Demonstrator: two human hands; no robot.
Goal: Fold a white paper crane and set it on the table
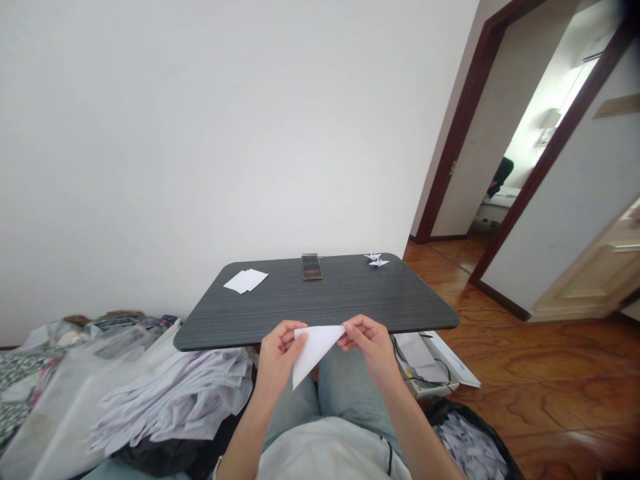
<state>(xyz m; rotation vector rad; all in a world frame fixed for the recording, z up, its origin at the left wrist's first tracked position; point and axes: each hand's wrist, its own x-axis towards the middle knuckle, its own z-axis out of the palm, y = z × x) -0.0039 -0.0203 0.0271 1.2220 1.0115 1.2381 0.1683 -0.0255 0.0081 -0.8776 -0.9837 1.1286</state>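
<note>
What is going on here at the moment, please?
A seated person holds a white paper folded into a triangle, pinched at its top edge by the left hand and the right hand, just before the dark table. On it lie white sheets, a small dark object and folded paper figures.

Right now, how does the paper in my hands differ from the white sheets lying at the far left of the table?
The folded paper is a triangle; the sheets are flat rectangles. The folded paper hangs in the air, pinched by the left hand and right hand; the sheets lie untouched on the table. The folded paper is one piece; the sheets overlap, at least two. Both are white paper.
</note>
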